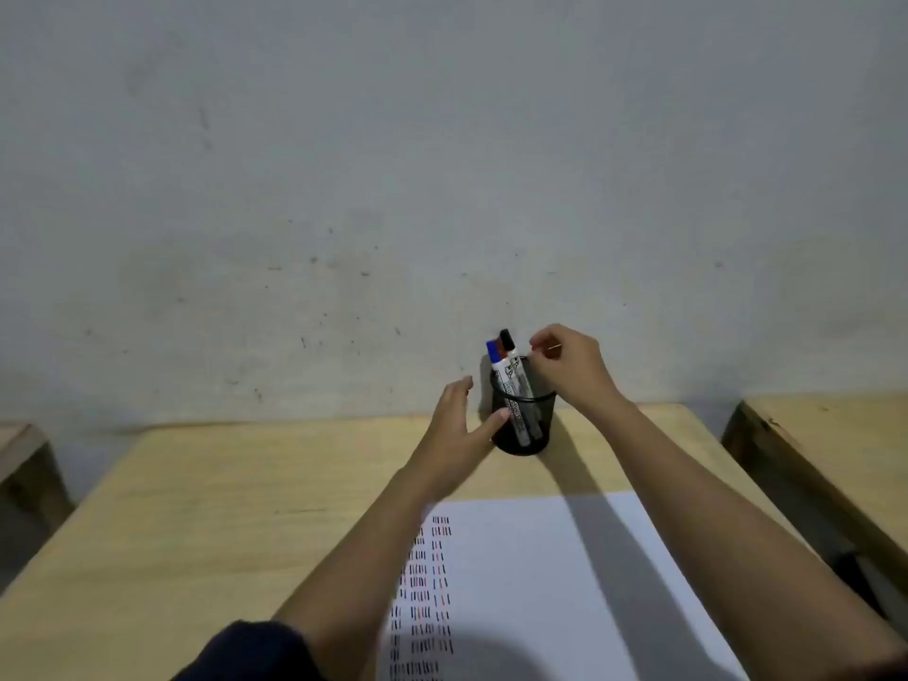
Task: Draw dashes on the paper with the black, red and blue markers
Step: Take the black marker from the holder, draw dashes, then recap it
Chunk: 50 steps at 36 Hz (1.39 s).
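Note:
A black mesh cup [528, 435] stands at the far edge of the wooden table [221, 493] against the wall. Three markers stand in it: a blue-capped marker [494, 353], a red-capped marker [500, 345] behind it, and a black-capped marker [507, 339]. My left hand [459, 425] rests open against the cup's left side, thumb touching the mesh. My right hand [570, 363] hovers just right of the marker caps, fingers curled and pinched, holding nothing. A white paper [530, 572] lies near me, with columns of black and red dashes down its left part.
A grey wall rises directly behind the table. Another wooden table [825, 449] stands to the right across a narrow gap, and a wooden piece [24, 454] sits at the left edge. My forearms cross over the paper.

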Available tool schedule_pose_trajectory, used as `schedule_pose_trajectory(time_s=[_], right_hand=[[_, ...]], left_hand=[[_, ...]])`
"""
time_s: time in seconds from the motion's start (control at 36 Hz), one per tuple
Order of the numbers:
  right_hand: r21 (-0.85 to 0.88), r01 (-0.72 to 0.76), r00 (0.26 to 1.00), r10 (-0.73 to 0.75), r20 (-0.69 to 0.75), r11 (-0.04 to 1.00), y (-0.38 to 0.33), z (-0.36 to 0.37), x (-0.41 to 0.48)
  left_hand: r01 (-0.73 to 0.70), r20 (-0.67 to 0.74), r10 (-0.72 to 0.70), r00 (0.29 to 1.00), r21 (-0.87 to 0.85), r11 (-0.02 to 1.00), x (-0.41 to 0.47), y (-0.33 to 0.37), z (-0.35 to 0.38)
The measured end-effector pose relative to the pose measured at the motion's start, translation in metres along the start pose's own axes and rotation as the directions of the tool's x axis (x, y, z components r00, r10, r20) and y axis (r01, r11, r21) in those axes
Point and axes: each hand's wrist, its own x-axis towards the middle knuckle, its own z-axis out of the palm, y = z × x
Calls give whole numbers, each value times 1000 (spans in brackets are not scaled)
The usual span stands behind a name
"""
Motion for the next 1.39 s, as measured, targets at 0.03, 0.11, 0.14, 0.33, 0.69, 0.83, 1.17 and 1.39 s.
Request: schedule_pose_trajectory(time_s=[0.03, 0.11, 0.14, 0.33, 0.69, 0.83, 1.17, 1.39], right_hand=[[-6, 6, 1000, -6, 10, 1000, -3, -1, 4], [-62, 15, 1000, -14, 18, 998, -14, -3, 13], [-72, 26, 999, -24, 29, 997, -16, -3, 16], [-126, 86, 996, -83, 26, 988, -23, -2, 23], [-168, 119, 990, -105, 94, 978, -20, 1, 24], [-120, 117, 992, -111, 55, 986, -19, -3, 24], [77, 257, 952, -239, -192, 963, -43, -43, -1], [95, 413, 895, -385, -224, 906, -65, -61, -46]], left_hand=[[-9, -3, 9, 1000, -18, 1000, 3, 4, 0], [-60, 2, 60, 998, -67, 996, 12, 16, 1], [-72, 4, 73, 997, -86, 994, 15, 18, 4], [-125, -33, 121, 992, -198, 972, 20, 26, 14], [-167, -32, 164, 986, -208, 964, 21, 23, 21], [-177, -25, 176, 984, -203, 963, 23, 24, 20], [-88, -23, 85, 996, -150, 985, 14, 35, 18], [-92, -138, 67, 988, -187, 978, -18, 58, 5]])
